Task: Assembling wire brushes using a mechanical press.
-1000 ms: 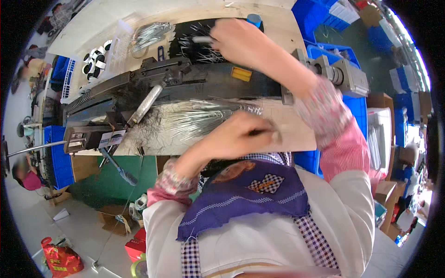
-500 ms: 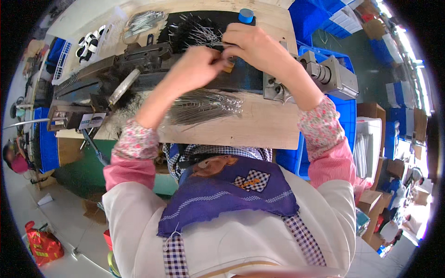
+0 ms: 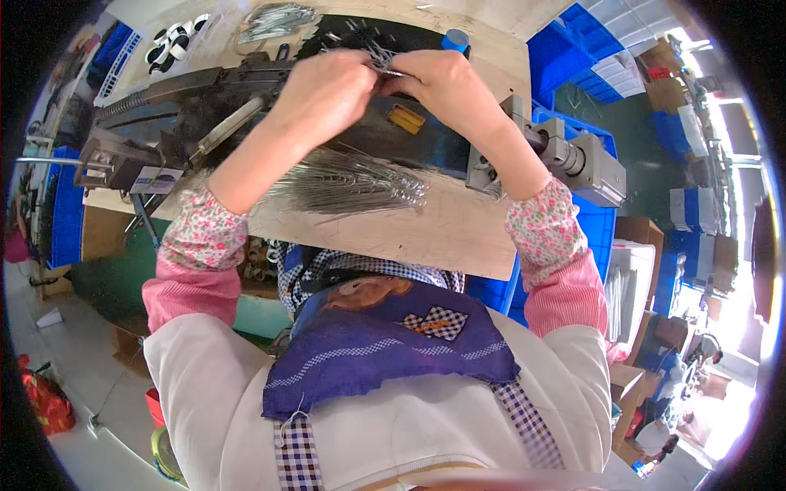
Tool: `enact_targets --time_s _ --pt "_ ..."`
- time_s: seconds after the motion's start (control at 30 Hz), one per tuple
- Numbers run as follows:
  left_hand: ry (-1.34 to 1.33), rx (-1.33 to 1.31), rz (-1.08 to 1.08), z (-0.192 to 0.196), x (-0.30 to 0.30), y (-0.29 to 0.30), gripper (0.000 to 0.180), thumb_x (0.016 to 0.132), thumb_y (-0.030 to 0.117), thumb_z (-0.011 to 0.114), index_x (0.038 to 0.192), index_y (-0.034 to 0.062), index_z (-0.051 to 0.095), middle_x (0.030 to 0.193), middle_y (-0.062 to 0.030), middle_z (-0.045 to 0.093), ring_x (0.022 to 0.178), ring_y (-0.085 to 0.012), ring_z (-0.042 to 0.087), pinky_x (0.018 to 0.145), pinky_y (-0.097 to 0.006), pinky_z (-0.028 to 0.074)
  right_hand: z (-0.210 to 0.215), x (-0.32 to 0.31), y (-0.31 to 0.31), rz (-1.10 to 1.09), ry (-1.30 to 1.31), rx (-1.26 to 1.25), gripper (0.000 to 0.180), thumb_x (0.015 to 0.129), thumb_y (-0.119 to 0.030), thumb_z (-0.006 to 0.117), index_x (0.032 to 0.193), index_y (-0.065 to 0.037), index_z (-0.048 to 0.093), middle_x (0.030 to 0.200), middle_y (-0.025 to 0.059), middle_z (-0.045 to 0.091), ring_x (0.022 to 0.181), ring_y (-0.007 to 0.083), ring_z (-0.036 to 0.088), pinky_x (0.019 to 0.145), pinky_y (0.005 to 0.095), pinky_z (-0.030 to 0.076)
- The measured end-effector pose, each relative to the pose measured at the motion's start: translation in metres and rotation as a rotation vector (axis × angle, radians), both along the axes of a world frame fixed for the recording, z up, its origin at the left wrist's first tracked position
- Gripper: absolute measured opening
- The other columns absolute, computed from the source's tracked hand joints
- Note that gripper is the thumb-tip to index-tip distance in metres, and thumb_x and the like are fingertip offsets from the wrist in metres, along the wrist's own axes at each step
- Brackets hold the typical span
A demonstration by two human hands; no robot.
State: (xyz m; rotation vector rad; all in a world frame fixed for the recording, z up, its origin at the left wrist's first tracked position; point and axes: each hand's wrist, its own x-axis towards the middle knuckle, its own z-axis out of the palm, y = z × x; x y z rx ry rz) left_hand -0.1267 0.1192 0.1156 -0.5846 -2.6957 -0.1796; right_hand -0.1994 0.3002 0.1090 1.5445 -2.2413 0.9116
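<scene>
Your left hand [image 3: 323, 86] and right hand [image 3: 446, 82] meet knuckle to knuckle, both pinching small cluster of thin wire pins [image 3: 378, 57] between fingertips, above dark machine bed [image 3: 246, 98]. Risk: sharp ends prick fingers; loosened pinch drops pins into mechanism. Count: two hands, one big wire bundle [image 3: 352, 180] just below your wrists, one blue cap [image 3: 455, 39] beyond right hand.

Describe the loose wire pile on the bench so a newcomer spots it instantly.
Start at the pale wooden workbench, in front of the long dark metal machine. The fanned heap of thin silvery wire pieces lies on bare wood below the left hand, unlike the smaller bundle pinched between both hands.
</scene>
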Motion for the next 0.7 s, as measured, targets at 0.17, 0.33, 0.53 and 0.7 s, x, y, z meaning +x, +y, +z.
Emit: enact_targets --time_s 0.17,0.33,0.53,0.7 --pt "0.516 -0.054 -0.040 0.013 0.020 -0.032 0.018 0.068 0.002 0.064 0.085 0.0053 0.067 0.086 -0.0022 0.062 0.085 -0.0225 0.060 0.073 -0.036 0.049 0.007 0.000 -0.017 0.027 -0.136 -0.069 0.013 0.078 -0.012 0.065 0.089 -0.004 0.066 0.080 0.0139 0.064 0.077 0.0323 0.062 0.070 0.0394 0.050" --pt "-0.180 1.545 0.208 -0.045 0.095 0.010 0.037 0.099 0.029 0.046 0.088 -0.0008 0.065 0.072 -0.0095 0.063 0.056 -0.0137 0.054 0.055 -0.026 0.045 -0.010 0.000 -0.030 -0.034 -0.169 0.036 0.019 0.071 -0.002 0.068 0.090 0.000 0.066 0.082 0.0131 0.067 0.076 0.0303 0.064 0.071 0.0343 0.051" --pt "-1.154 2.812 -0.566 -0.021 0.064 -0.053 0.053 0.097 0.052 0.038 0.084 0.0025 0.053 0.054 -0.0009 0.042 0.037 -0.0083 0.038 0.034 -0.022 0.024 -0.006 -0.004 -0.029 -0.062 -0.202 0.045 0.020 0.068 0.003 0.061 0.087 0.001 0.066 0.081 0.0147 0.065 0.076 0.0325 0.063 0.071 0.0355 0.050" --pt "-1.165 2.637 -0.589 0.003 0.064 -0.040 0.052 0.096 0.049 0.044 0.099 -0.0021 0.053 0.056 -0.0021 0.043 0.037 -0.0091 0.038 0.034 -0.023 0.026 -0.011 -0.003 -0.030 -0.063 -0.236 0.003 0.015 0.068 0.000 0.059 0.082 0.001 0.064 0.076 0.0147 0.064 0.075 0.0342 0.062 0.070 0.0379 0.050"
